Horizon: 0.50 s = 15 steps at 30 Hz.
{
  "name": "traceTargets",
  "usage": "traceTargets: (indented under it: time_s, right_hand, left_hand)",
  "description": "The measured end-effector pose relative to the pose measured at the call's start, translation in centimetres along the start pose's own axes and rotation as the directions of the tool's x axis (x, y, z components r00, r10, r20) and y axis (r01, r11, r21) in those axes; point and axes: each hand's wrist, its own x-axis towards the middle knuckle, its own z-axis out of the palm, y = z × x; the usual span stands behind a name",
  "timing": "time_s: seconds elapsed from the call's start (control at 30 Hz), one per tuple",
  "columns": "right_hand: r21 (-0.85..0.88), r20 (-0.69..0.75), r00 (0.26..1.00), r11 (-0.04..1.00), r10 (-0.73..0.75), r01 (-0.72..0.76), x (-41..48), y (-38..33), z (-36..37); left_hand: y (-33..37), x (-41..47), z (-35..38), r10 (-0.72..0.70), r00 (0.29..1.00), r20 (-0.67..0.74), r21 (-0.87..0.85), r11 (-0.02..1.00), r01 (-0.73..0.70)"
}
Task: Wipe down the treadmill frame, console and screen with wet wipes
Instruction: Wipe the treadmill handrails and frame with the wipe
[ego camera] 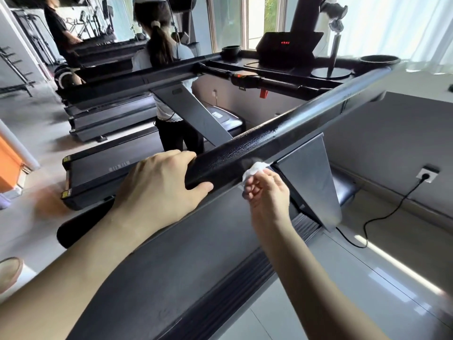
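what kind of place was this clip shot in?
Most likely a gym. More treadmills line up to the left of the one whose handrail is being wiped. Its console shows red digits, and equipment racks stand at far left.

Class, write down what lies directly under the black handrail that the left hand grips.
The right hand holds a white wipe against its lower edge, beside the grey upright; the treadmill deck lies below. The handrail's underside is hidden.

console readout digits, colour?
Red digits on the black console; head view.
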Motion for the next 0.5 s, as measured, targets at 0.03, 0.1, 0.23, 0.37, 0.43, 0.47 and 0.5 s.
traceTargets:
  time_s: [0.03, 0.1, 0.23, 0.37, 0.43, 0.47, 0.5]
  right_hand:
    - [-0.019, -0.017, 0.999, 0.999, -0.043, 0.043, 0.1, -0.2, 0.0]
    - [-0.098, 0.023, 0.996, 0.991, -0.086, 0.088, -1.1, 0.4, 0.4]
    - [-0.337, 0.226, 0.966, 0.92, -0.128, 0.201, -4.1, 1.6, 0.1]
    - [-0.372, 0.202, 0.941, 0.867, -0.272, 0.331, -1.1, -0.3, -1.0]
    - [-0.409, 0.178, 0.932, 0.838, -0.316, 0.362, 0.7, -1.1, -1.6]
    - [-0.434, 0.173, 0.927, 0.819, -0.332, 0.374, 1.4, -1.4, -1.8]
    - [-0.464, 0.176, 0.92, 0.794, -0.352, 0.392, 2.1, -1.7, -2.1]
  left_hand:
    - [0.0, 0.0, 0.0, -0.005, 1.0, 0.004, -0.001, 1.0, 0.005]
    - [0.0, 0.2, -0.1, -0.022, 1.0, 0.016, -0.003, 1.0, 0.022]
    - [0.1, 0.8, -0.2, -0.087, 0.995, 0.057, -0.021, 0.996, 0.089]
    - [1.5, 1.9, 0.2, -0.114, 0.993, 0.038, 0.028, 0.993, 0.113]
    - [2.8, 2.7, 0.7, -0.108, 0.994, 0.017, 0.039, 0.994, 0.107]
    - [3.4, 3.1, 1.0, -0.103, 0.995, 0.014, 0.049, 0.994, 0.102]
    - [4.0, 3.6, 1.3, -0.099, 0.995, 0.012, 0.061, 0.993, 0.098]
